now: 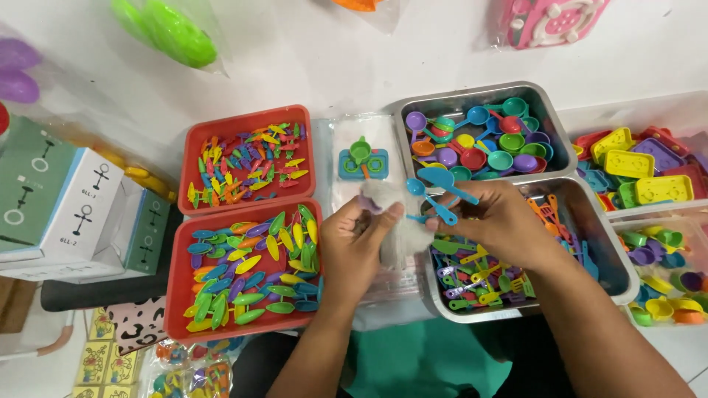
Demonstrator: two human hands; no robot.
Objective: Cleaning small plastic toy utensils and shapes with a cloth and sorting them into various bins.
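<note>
My left hand pinches the mouth of a small clear plastic bag and holds it upright over a stack of flat bags. My right hand grips blue toy utensils, a ladle-like spoon and a smaller piece, right at the bag's opening. A blue toy stove with a green pot lies on the bag stack just beyond my hands.
Two red trays, the far one with small cutlery and the near one with leaf-shaped pieces, sit at left. Metal trays hold toy pots and utensils. Clear bins of toy parts stand at right, boxes at left.
</note>
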